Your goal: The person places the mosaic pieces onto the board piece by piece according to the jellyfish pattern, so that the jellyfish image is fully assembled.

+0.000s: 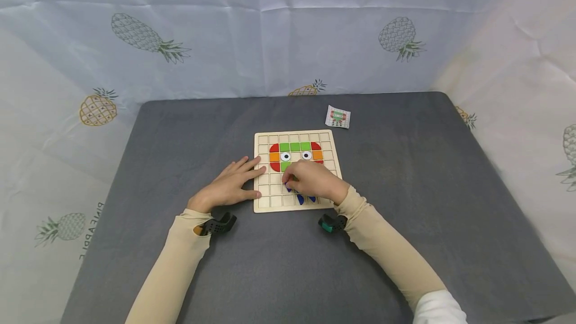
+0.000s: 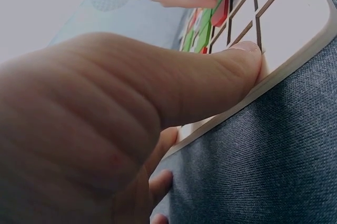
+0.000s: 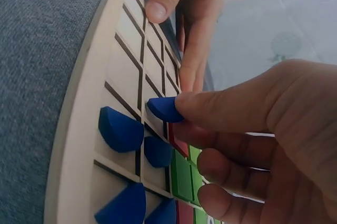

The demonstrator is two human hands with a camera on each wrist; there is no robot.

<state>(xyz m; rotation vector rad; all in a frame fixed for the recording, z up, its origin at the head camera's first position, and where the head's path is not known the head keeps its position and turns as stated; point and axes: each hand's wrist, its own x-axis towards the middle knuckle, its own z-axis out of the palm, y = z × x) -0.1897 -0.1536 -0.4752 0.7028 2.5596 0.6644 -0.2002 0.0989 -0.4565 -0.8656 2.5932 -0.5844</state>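
A wooden grid board (image 1: pixel 265 203) lies on the table, with green, red, orange and eye-printed pieces forming a face pattern. My right hand (image 1: pixel 312 179) is over its lower middle, pinching a blue quarter-round piece (image 3: pixel 163 109) between thumb and fingertips, just above a grid cell. Other blue pieces (image 3: pixel 121 129) sit in the cells close to the near edge. My left hand (image 1: pixel 231 186) rests with spread fingers at the board's left edge; in the left wrist view its thumb (image 2: pixel 210 79) presses on the board's rim. Part of the pattern is hidden under the right hand.
A small picture card (image 1: pixel 338 117) with a similar face figure lies beyond the board's far right corner. Dark grey cloth covers the table (image 1: pixel 405 164). A pineapple-printed curtain (image 1: pixel 225 49) hangs behind it. Each wrist wears a black strap (image 1: pixel 220 224).
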